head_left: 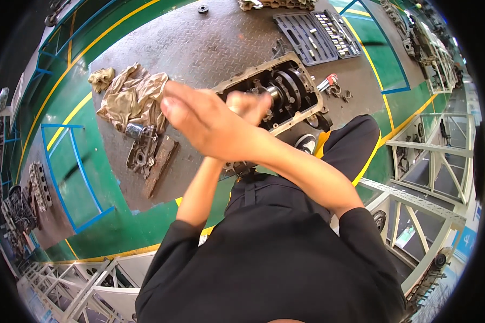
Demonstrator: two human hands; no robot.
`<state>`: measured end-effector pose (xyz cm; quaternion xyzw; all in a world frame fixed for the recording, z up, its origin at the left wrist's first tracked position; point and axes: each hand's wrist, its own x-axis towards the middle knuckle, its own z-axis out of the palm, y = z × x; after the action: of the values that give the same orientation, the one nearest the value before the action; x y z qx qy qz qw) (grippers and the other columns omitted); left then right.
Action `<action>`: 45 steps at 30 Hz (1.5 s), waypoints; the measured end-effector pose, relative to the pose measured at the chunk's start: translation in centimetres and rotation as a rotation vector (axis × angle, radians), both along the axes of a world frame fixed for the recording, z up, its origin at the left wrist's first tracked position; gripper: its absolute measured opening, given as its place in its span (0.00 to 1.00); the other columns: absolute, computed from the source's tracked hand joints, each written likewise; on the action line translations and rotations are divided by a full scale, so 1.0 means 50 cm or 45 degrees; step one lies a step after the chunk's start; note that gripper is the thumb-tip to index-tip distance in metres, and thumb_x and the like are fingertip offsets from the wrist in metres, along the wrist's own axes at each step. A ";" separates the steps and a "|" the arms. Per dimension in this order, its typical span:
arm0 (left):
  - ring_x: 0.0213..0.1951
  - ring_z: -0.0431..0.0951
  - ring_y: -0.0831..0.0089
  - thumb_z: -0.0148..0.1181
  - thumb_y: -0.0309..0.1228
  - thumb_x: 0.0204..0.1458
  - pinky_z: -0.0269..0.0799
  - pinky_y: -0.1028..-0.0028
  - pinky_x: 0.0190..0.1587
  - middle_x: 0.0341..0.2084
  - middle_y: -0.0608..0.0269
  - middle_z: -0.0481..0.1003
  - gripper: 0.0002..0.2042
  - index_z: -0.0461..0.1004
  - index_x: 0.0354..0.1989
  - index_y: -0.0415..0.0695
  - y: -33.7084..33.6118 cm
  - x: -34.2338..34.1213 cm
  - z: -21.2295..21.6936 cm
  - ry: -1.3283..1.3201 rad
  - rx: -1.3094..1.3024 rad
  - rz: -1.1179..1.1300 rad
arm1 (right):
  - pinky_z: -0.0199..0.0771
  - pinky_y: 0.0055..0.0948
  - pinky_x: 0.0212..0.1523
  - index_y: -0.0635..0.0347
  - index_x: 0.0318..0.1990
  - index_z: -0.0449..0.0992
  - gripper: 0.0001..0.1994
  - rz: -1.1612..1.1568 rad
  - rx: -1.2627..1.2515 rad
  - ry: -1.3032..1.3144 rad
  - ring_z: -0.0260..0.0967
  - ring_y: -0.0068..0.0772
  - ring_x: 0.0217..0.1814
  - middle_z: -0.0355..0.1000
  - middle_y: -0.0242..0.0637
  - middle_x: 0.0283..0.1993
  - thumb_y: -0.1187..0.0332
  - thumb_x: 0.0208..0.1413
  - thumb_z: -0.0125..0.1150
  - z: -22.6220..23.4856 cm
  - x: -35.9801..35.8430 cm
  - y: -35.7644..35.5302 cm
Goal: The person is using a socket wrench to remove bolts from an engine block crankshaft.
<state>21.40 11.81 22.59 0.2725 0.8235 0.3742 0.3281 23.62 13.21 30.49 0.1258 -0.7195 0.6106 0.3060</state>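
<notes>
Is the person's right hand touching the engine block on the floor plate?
Cannot tell. In the head view the right hand, raised with fingers stretched leftward, overlaps the engine block edge, but the left hand and the camera angle hide any contact or gap.

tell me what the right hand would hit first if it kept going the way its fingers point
Probably the crumpled tan rag on the steel plate: the right hand, crossed over the left, points up-left at it. Depth is unclear, so it may pass above.
</notes>
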 end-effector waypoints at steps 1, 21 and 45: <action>0.24 0.68 0.76 0.64 0.40 0.54 0.65 0.70 0.31 0.19 0.63 0.72 0.14 0.75 0.25 0.41 0.016 -0.037 -0.112 0.206 0.478 0.454 | 0.61 0.44 0.28 0.65 0.36 0.62 0.08 0.020 0.005 0.005 0.63 0.59 0.26 0.63 0.52 0.24 0.68 0.63 0.47 -0.003 -0.015 -0.002; 0.21 0.60 0.89 0.58 0.31 0.58 0.55 0.79 0.19 0.12 0.74 0.65 0.14 0.77 0.26 0.31 -0.089 -0.053 -0.011 0.218 1.012 0.424 | 0.60 0.31 0.24 0.68 0.34 0.61 0.05 0.000 -0.292 -0.297 0.58 0.41 0.22 0.60 0.43 0.28 0.75 0.62 0.44 0.044 0.095 0.065; 0.17 0.66 0.77 0.61 0.33 0.57 0.60 0.74 0.21 0.11 0.65 0.69 0.15 0.77 0.21 0.37 -0.081 -0.073 -0.061 0.277 0.645 0.492 | 0.62 0.36 0.26 0.63 0.30 0.68 0.09 -0.120 -0.010 -0.414 0.65 0.37 0.28 0.65 0.44 0.27 0.67 0.59 0.50 -0.012 0.091 0.118</action>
<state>17.75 7.74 19.55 0.2226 0.7708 0.5911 0.0831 28.19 19.11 29.86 -0.0098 -0.7622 0.6108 0.2143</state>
